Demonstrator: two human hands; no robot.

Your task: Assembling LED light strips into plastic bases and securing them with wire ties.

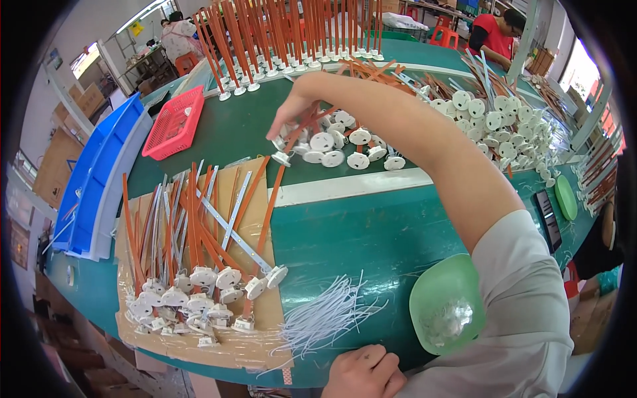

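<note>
My right hand point(296, 109) reaches across the table from the right. Its fingers are closed around a long brown strip point(309, 119) above a heap of white round pieces point(323, 141); the grip is partly hidden. My left hand point(366, 373) rests at the near table edge with fingers curled; its palm is hidden. Thin white ties point(332, 312) lie in a loose bundle just beyond it. To their left, a cardboard sheet point(262, 345) bears several brown and pale strips with white round ends point(199, 302); one pale strip point(233, 229) shows small dots along it.
A green bowl point(424, 305) with small clear items stands near my right sleeve. Blue bins point(99, 179) and a red basket point(149, 142) are at left. Upright brown strips point(292, 40) line the back. More white-ended pieces point(497, 119), a phone point(548, 221) and a seated person point(494, 38) are at right.
</note>
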